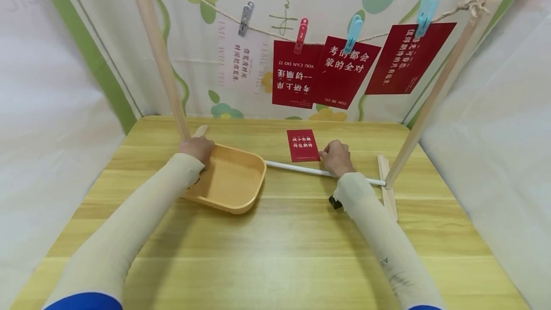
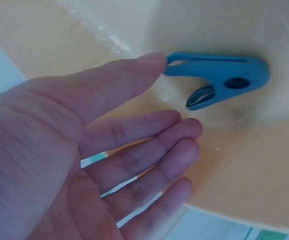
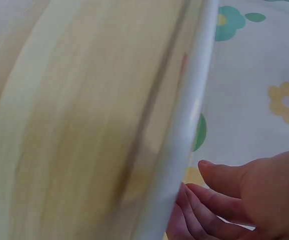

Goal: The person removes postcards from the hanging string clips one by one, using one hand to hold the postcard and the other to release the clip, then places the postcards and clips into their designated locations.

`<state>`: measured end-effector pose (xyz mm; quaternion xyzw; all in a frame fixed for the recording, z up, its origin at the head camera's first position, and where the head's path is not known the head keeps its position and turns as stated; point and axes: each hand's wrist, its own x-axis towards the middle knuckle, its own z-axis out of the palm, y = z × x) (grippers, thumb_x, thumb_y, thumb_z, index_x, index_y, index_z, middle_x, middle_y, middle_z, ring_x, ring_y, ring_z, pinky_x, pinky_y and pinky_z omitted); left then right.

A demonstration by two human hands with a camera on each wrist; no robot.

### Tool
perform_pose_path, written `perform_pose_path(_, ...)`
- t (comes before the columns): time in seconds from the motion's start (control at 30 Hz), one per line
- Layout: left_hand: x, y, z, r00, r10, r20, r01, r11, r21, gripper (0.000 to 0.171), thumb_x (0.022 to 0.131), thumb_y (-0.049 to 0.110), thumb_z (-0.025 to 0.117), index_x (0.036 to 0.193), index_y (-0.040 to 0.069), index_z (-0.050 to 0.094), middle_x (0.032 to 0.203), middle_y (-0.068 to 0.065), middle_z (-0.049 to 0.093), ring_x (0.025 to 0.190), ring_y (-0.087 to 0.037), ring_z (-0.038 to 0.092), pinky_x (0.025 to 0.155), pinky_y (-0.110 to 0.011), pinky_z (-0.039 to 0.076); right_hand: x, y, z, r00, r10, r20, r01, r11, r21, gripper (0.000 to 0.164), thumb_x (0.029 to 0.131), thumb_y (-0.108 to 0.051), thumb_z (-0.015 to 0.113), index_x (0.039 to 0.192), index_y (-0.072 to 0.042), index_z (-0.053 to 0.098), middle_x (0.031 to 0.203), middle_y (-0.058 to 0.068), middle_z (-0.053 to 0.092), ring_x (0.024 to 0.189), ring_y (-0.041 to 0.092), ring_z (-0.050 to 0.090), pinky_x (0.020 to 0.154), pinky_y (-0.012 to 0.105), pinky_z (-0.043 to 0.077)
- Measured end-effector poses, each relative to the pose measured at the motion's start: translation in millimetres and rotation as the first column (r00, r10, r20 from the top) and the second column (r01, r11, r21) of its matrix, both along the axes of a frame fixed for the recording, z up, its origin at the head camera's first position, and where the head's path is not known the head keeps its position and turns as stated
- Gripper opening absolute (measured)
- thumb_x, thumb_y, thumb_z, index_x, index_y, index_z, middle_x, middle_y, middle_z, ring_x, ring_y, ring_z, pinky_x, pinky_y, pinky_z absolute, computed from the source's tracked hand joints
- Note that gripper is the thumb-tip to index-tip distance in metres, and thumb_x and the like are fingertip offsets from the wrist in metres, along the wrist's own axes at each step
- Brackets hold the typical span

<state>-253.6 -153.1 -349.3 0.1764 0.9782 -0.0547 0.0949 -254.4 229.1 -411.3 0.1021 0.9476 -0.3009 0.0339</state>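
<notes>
On the wood-grain table (image 1: 267,262), a wooden hanging frame (image 1: 443,85) is joined low down by a white rod (image 1: 297,168) and strung above with twine (image 1: 215,10). Toward the left post, a yellow-orange basin (image 1: 234,183) is seen, and in it a blue clothespin (image 2: 252,70) is shown by the left wrist view.

The left hand (image 1: 197,149) is held over the basin's far left side, fingers extended and slightly parted, the thumb tip at the clothespin's end; whether contact is made cannot be told. The right hand (image 1: 336,157) is reached across the rod to the edge of a small red card (image 1: 303,146) lying flat beyond it. Its fingers are loosely bent, the thumb apart from the index finger; no grip on the card is shown.

From the twine, three larger red cards (image 1: 344,73) are hung by a red and two light-blue pegs (image 1: 354,32). A pale card (image 1: 241,63) under a grey peg (image 1: 246,18) is hard to separate from the backdrop. Some right fingertips are hidden behind the rod.
</notes>
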Motion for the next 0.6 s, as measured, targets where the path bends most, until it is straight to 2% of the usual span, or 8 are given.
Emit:
perform_pose_path(0.13, -2.4, 0, 6.2, 1.000, -0.025, 0.007, 0.024, 0.998, 0.053, 0.010, 0.085, -0.008, 0.071, 0.092, -0.001, 0.070, 0.089, -0.017, 0.075, 0.075, -0.026, 0.066, 0.069, -0.045, 0.061, 2.5, -2, 4.9, 0.999, 0.007, -0.044, -0.008, 1.000, -0.020, 0.027, 0.108, -0.021, 0.062, 0.113, 0.003, 0.073, 0.113, 0.020, 0.074, 0.093, 0.028, 0.064, 0.081, 0.037, 0.055)
perform_pose_path(0.23, -4.2, 0, 10.7, 0.999, -0.035, 0.017, 0.034, 0.997, 0.070, 0.005, 0.088, -0.003, 0.072, 0.089, 0.001, 0.069, 0.086, -0.012, 0.073, 0.075, -0.024, 0.063, 0.072, -0.046, 0.060, 3.7, -4, 7.3, 0.998, 0.021, -0.066, -0.023, 0.999, -0.040, 0.029, 0.108, -0.023, 0.062, 0.118, 0.002, 0.072, 0.117, 0.019, 0.072, 0.098, 0.029, 0.064, 0.085, 0.039, 0.055)
perform_pose_path(0.43, -6.1, 0, 17.9, 0.998, -0.055, 0.014, 0.054, 0.997, 0.062, 0.010, 0.093, 0.009, 0.076, 0.092, 0.002, 0.069, 0.092, -0.013, 0.072, 0.086, -0.027, 0.068, 0.078, -0.051, 0.063, 6.7, -10, 11.9, 0.996, 0.041, -0.084, -0.047, 0.996, -0.076, 0.033, 0.108, -0.027, 0.063, 0.124, 0.001, 0.071, 0.119, 0.018, 0.072, 0.100, 0.029, 0.063, 0.087, 0.040, 0.057)
perform_pose_path(0.6, -4.0, -1, 24.3, 0.997, -0.074, 0.025, 0.071, 0.994, 0.079, 0.017, 0.095, 0.013, 0.077, 0.094, 0.001, 0.067, 0.094, -0.014, 0.068, 0.090, -0.029, 0.067, 0.081, -0.048, 0.061, 8.8, -15, 15.2, 0.990, 0.072, -0.121, -0.084, 0.992, -0.097, 0.034, 0.107, -0.025, 0.064, 0.127, 0.001, 0.070, 0.122, 0.019, 0.073, 0.102, 0.030, 0.066, 0.092, 0.043, 0.059)
